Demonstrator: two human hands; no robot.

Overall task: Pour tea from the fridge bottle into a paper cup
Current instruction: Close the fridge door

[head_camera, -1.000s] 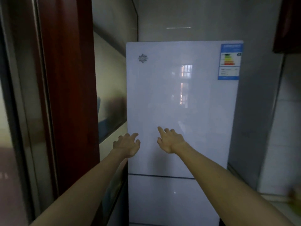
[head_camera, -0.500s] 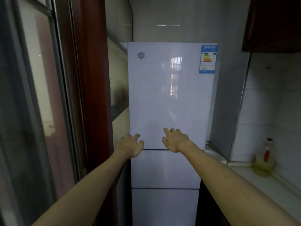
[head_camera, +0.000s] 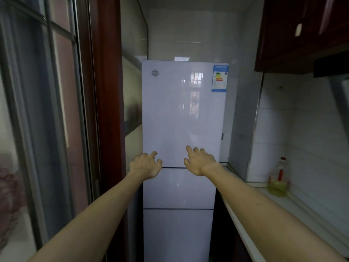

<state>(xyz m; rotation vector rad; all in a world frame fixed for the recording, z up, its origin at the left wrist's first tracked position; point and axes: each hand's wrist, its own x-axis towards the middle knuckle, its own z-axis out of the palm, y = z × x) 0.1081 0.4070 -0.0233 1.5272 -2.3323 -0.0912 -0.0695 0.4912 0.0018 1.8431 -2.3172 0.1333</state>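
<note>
A tall white fridge (head_camera: 181, 114) with three closed doors stands straight ahead at the end of a narrow kitchen. Both my arms stretch out toward it. My left hand (head_camera: 146, 165) hangs in front of the lower left corner of the top door, fingers loosely curled, holding nothing. My right hand (head_camera: 198, 161) is spread in front of the same door's lower edge, also holding nothing. Whether either hand touches the door I cannot tell. No tea bottle or paper cup is in view.
A white counter (head_camera: 268, 220) runs along the right wall, with a bottle of yellow oil (head_camera: 278, 178) at its far end. Dark red cabinets (head_camera: 302, 33) hang above it. A red door frame (head_camera: 107, 110) and a window (head_camera: 37, 120) close in the left side.
The fridge has shrunk in view and more of the counter and cabinets shows, so the camera has drawn back. Both hands now sit near the top door's lower edge.
</note>
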